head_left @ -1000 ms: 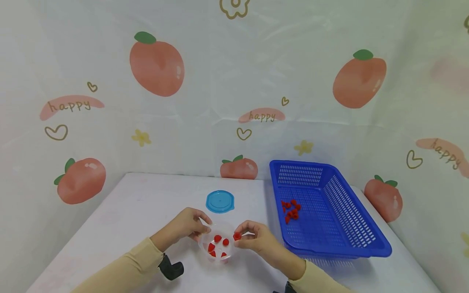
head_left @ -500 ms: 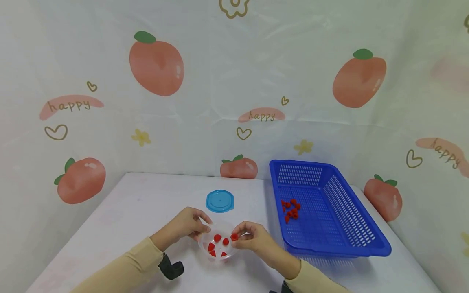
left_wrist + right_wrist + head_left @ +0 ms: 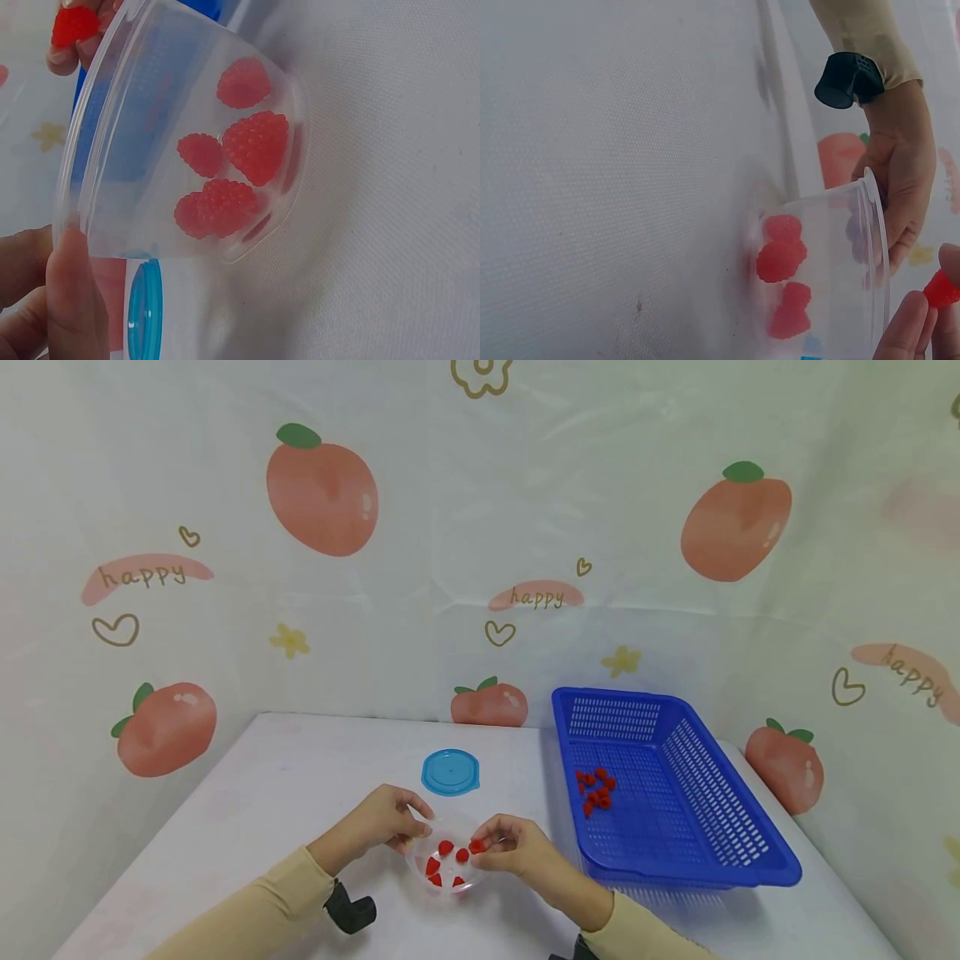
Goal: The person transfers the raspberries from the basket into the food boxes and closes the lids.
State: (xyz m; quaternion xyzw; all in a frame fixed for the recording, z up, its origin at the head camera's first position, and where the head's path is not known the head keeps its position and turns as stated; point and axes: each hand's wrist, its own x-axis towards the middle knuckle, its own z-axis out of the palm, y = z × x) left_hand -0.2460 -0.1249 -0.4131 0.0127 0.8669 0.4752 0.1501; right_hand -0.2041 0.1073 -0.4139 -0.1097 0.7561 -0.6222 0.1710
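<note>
A clear plastic tub point(image 3: 142, 202) stands on the white table with several red raspberries point(image 3: 255, 146) lying on its bottom. My left hand point(image 3: 390, 818) grips the tub's rim on its far left side, thumb against the outside wall in the left wrist view. Between thumb and fingertips my right hand point(image 3: 517, 852) pinches one raspberry point(image 3: 477, 845). That berry is at the tub's right rim, above the berries inside. In the right wrist view, the pinched raspberry point(image 3: 941, 289) shows just outside the rim line.
A round blue lid point(image 3: 450, 772) lies on the table behind the tub. To the right stands a blue slotted basket point(image 3: 675, 827), with several more raspberries point(image 3: 597, 793) near its left side. A printed cloth hangs behind the table.
My right hand has moved slightly left with its raspberry, from beside the tub to its right rim. The left hand and the tub have stayed put.
</note>
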